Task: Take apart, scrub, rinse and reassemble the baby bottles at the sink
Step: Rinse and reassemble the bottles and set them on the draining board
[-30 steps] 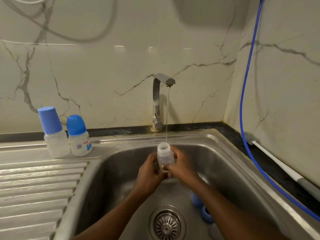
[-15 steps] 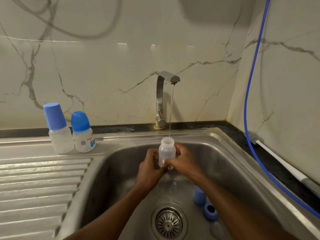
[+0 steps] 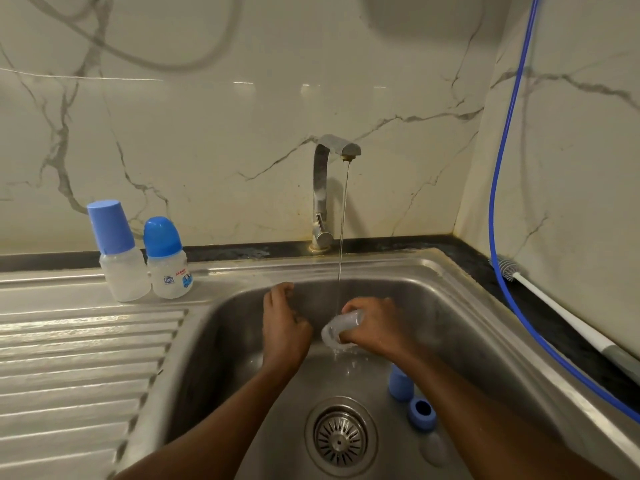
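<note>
My right hand (image 3: 375, 327) grips a clear, capless baby bottle (image 3: 337, 328) over the sink basin (image 3: 214, 358). The bottle is tipped with its mouth down and to the left, and water spills from it. A thin stream from the tap (image 3: 334, 188) falls on it. My left hand (image 3: 282, 327) hovers just left of the bottle with loosely curled fingers, holding nothing. A blue cap (image 3: 400, 382), a blue collar ring (image 3: 420, 414) and a clear teat (image 3: 433, 450) lie on the basin floor at the right.
Two assembled bottles with blue caps (image 3: 116, 251) (image 3: 168, 259) stand on the drainboard's back edge at the left. A white-handled bottle brush (image 3: 554, 308) lies on the dark counter at the right beside a blue hose (image 3: 498, 209). The drain strainer (image 3: 341, 438) sits in the basin's middle.
The bottle was upright under the stream in both hands. Now my left hand has let go and moved left, and my right hand has tipped the bottle over, pouring the water out.
</note>
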The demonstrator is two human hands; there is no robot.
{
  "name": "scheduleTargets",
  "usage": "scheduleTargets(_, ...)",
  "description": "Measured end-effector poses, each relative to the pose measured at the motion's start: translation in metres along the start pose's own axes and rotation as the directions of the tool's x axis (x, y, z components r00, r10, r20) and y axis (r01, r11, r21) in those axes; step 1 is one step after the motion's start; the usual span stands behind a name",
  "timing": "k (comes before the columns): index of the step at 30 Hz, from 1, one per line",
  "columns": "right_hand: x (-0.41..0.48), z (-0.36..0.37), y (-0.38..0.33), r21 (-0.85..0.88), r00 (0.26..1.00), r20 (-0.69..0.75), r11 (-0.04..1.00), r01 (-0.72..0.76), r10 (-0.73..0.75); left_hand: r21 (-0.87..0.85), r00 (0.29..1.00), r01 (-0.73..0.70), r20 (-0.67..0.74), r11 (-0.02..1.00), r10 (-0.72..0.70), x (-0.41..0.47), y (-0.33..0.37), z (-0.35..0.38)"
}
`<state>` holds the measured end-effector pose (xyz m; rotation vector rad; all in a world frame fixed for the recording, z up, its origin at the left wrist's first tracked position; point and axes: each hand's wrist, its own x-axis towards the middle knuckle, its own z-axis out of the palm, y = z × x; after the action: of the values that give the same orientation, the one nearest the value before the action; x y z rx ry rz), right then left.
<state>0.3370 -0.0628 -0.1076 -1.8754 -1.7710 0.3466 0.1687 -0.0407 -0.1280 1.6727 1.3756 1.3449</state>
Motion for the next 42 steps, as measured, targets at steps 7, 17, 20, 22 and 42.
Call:
scheduleTargets(7, -0.008, 0.0, -0.014, -0.334, 0.993, 0.102, 0.938, 0.089, -0.058, 0.042, 1.0, -0.019, -0.009, 0.999, 0.019, -0.001, 0.001, 0.0)
scheduleTargets(17, -0.047, -0.063, -0.044, -0.502, 0.873, 0.484, 0.837, 0.218, 0.063, 0.067, 0.998, -0.05, 0.038, 0.996, 0.047, 0.0, 0.0, 0.0)
scheduleTargets(20, -0.08, -0.067, -0.038, -0.547, 0.787, 0.605, 0.783, 0.298, 0.123, 0.075, 0.994, -0.087, 0.076, 0.993, 0.081, -0.003, -0.001, 0.003)
scheduleTargets(22, -0.099, -0.059, -0.029, -0.571, 0.745, 0.648, 0.749, 0.337, 0.158, 0.082, 0.988, -0.125, 0.098, 0.989, 0.117, -0.004, -0.002, 0.005)
scheduleTargets(42, -0.081, -0.069, 0.014, -0.107, 0.825, 0.558, 0.994, -0.035, 0.09, 0.143, 0.973, -0.169, 0.181, 0.975, 0.142, -0.006, -0.005, 0.01)
